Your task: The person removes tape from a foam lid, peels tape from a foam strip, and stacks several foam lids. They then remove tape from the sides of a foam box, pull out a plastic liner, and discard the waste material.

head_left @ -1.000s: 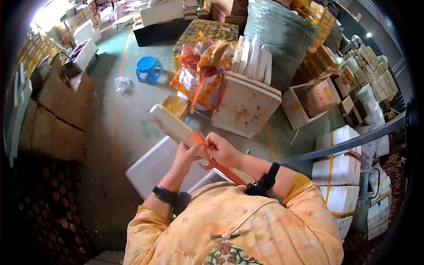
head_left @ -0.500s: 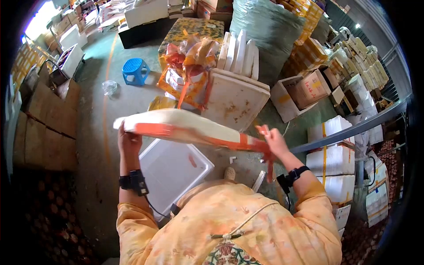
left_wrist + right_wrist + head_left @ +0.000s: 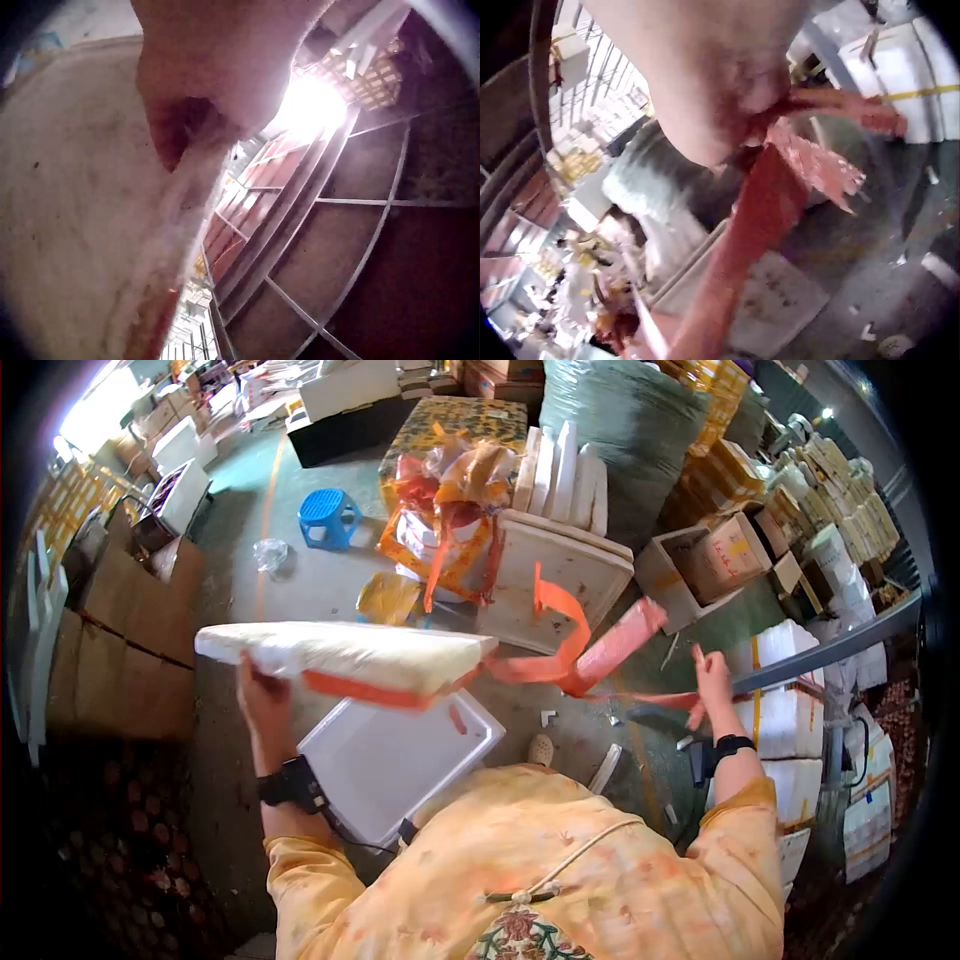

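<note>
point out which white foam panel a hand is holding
The orange-taped panel, gripped by the left hand; the stained panel and the upright panels farther off are not held.

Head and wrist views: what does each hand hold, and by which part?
The left hand grips the white board by its edge, near one end; the right hand grips the orange tape, near a ragged end.

The foam slab (image 3: 345,648) is creamy white, the tape (image 3: 615,652) orange-red to pink. The shirt (image 3: 470,850) is pale orange with faint reddish blotches and a red-and-green floral motif, the wristbands (image 3: 285,784) black. The stool (image 3: 325,508) is bright blue, the carton (image 3: 465,422) yellow mottled dark, the sack (image 3: 620,445) grey-green.
</note>
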The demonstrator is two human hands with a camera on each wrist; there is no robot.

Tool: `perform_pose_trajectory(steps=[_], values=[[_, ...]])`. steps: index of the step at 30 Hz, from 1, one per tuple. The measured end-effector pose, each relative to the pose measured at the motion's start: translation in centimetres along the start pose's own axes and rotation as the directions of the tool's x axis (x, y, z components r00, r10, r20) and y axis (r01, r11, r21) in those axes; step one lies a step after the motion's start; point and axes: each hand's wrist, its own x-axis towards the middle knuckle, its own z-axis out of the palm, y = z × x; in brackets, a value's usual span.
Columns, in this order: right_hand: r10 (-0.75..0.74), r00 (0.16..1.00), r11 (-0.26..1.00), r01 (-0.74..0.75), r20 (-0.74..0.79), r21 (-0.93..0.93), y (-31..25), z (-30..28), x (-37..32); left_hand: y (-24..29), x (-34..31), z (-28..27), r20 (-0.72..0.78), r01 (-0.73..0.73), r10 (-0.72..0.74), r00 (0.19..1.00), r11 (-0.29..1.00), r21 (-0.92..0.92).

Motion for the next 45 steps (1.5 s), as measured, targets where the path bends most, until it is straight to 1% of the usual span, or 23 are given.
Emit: perform_pose_trajectory(steps=[1,2,4,5,6,7,8,10,13,14,16,18,22,25,28,29,31,34,37,40,41,43,45], values=[[-0.049,0.999,0.983,0.049,-0.004,0.175,-3.9,-0.2,-0.9,-1.1,-0.6,1.2,0.057,0.011,-0.009,0.998,0.999,-0.041],[-0.229,0.972,0.933,0.237,-0.061,0.27,-6.0,0.9,-0.9,-2.4,-0.6,1.9,0.005,0.022,-0.022,1.0,0.999,-0.05],[-0.507,0.856,0.775,0.505,-0.104,0.379,-13.6,-0.3,-3.3,-4.0,-1.4,3.6,-0.062,0.04,-0.042,0.997,0.999,-0.037],[-0.561,0.825,0.685,0.512,-0.074,0.518,-16.1,0.0,-4.2,-4.4,-2.2,4.6,-0.078,0.046,-0.047,0.996,0.999,-0.016],[-0.595,0.803,0.694,0.534,-0.033,0.483,-19.4,-1.7,-6.3,-4.8,-2.9,5.4,-0.093,0.054,-0.053,0.994,0.999,0.004],[-0.618,0.785,0.652,0.49,0.031,0.579,-21.4,-2.2,-7.4,-5.3,-3.4,6.1,-0.103,0.058,-0.056,0.993,0.998,0.02],[-0.7,0.713,0.59,0.6,-0.027,0.541,-23.2,-2.6,-8.5,-5.6,-3.9,6.6,-0.116,0.062,-0.057,0.992,0.997,0.037],[-0.758,0.648,0.449,0.599,-0.073,0.663,-26.0,-1.9,-10.3,-6.1,-4.5,6.6,-0.087,0.08,-0.077,0.993,0.997,0.025],[-0.891,0.437,0.326,0.806,-0.123,0.494,-29.5,-1.6,-12.5,-7.4,-6.3,8.7,-0.106,0.048,-0.044,0.993,0.998,0.037],[-0.903,0.411,0.306,0.823,-0.129,0.479,-30.4,-1.4,-13.1,-7.4,-7.3,10.0,-0.134,0.046,-0.042,0.99,0.999,0.028],[-0.924,0.356,0.263,0.855,-0.138,0.447,-31.7,-0.9,-14.0,-7.8,-8.4,11.1,-0.084,0.055,-0.052,0.995,0.998,0.026],[-0.909,0.4,0.302,0.826,-0.117,0.476,-32.1,0.3,-14.3,-7.8,-8.3,10.8,-0.008,0.118,-0.118,0.993,0.992,-0.036],[-0.854,0.515,0.393,0.73,-0.073,0.559,-32.0,2.0,-14.3,-7.8,-10.3,11.5,0.022,0.081,-0.083,0.996,0.993,0.082],[-0.86,0.509,0.418,0.735,-0.027,0.534,-32.0,1.5,-14.3,-7.8,-10.8,11.8,0.076,0.057,-0.065,0.995,0.994,0.096],[-0.89,0.454,0.371,0.776,-0.044,0.51,-32.0,1.7,-14.1,-8.2,-10.9,11.7,0.047,0.099,-0.101,0.994,0.994,0.041],[-0.891,0.454,0.394,0.775,-0.002,0.494,-32.0,1.9,-14.0,-8.2,-11.0,11.6,0.038,0.114,-0.115,0.993,0.993,0.029],[-0.886,0.456,0.439,0.773,0.08,0.458,-31.8,2.2,-13.9,-8.4,-11.1,11.5,0.085,0.136,-0.138,0.987,0.99,0.023],[-0.898,0.424,0.431,0.801,0.115,0.414,-31.5,2.9,-13.6,-8.6,-10.8,11.2,0.15,0.132,-0.132,0.98,0.991,0.013],[-0.926,0.365,0.378,0.868,0.103,0.322,-31.3,2.1,-13.6,-8.7,-10.4,11.4,0.147,0.087,-0.094,0.985,0.995,0.053],[-0.978,0.209,0.181,0.851,-0.002,0.492,-30.2,1.9,-12.3,-8.5,-10.0,11.8,0.08,-0.019,0.012,0.997,0.997,0.08],[-0.955,0.297,0.241,0.809,-0.019,0.536,-29.6,1.4,-12.1,-8.4,-9.9,11.8,0.05,-0.06,0.056,0.997,0.995,0.085],[-0.885,0.465,0.344,0.705,-0.037,0.62,-28.3,-0.4,-11.9,-8.0,-8.9,10.3,-0.003,0.015,-0.015,1.0,1.0,0.015],[-0.817,0.508,0.162,0.657,-0.273,0.737,-27.5,-0.4,-9.8,-7.9,-8.0,8.7,-0.024,0.056,-0.058,0.998,0.997,-0.054]])
